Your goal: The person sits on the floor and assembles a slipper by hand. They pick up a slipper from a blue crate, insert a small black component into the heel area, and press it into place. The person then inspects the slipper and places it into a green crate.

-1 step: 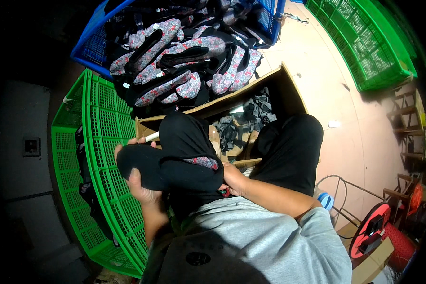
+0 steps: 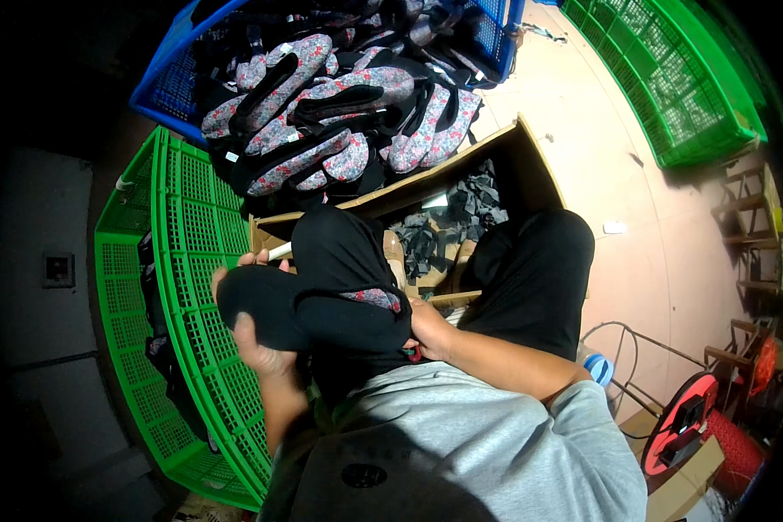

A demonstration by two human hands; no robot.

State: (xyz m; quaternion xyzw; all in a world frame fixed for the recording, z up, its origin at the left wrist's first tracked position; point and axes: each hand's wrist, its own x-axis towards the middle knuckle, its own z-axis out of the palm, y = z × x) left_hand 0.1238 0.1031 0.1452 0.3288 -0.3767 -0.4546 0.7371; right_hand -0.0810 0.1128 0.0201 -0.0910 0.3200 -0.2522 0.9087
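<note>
Across my lap lies a black cloth shoe (image 2: 265,306), its dark sole side toward me and a bit of floral fabric (image 2: 371,297) showing at its edge. My left hand (image 2: 257,335) is wrapped round its left end, thumb on the near side and fingertips on the far side. At the other end my right hand (image 2: 432,332) is closed against the shoe. A small red and green thing (image 2: 414,351) shows under the right fingers; its kind is hidden.
Beyond my knees a cardboard box (image 2: 544,170) holds dark scraps (image 2: 474,204). A blue crate (image 2: 170,91) is heaped with floral shoes (image 2: 357,91). Green crates stand at left (image 2: 204,217) and far right (image 2: 661,78). A red round-topped stool (image 2: 683,422) is at lower right.
</note>
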